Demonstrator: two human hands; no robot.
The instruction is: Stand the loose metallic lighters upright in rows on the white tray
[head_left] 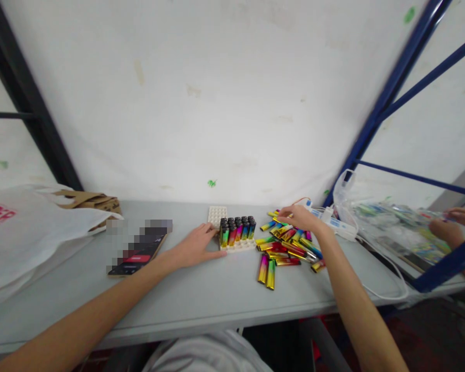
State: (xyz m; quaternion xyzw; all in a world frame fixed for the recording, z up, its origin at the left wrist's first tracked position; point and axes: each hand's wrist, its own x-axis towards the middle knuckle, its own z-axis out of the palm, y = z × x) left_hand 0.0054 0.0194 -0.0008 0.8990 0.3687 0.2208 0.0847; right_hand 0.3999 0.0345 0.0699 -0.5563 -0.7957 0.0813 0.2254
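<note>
Fingers [207, 233] of the left hand [194, 249] spread flat, steadying the white tray [236, 244] of upright lighters | right hand [300, 217] curled loosely over the loose lighter pile [284, 247], grip unclear | phone [137, 254] left of tray | another person's hands [451, 225] far right

Glossy metallic lighters [284, 248] beside a white plastic tray [232, 243] on a smooth matt table [201, 294].
</note>
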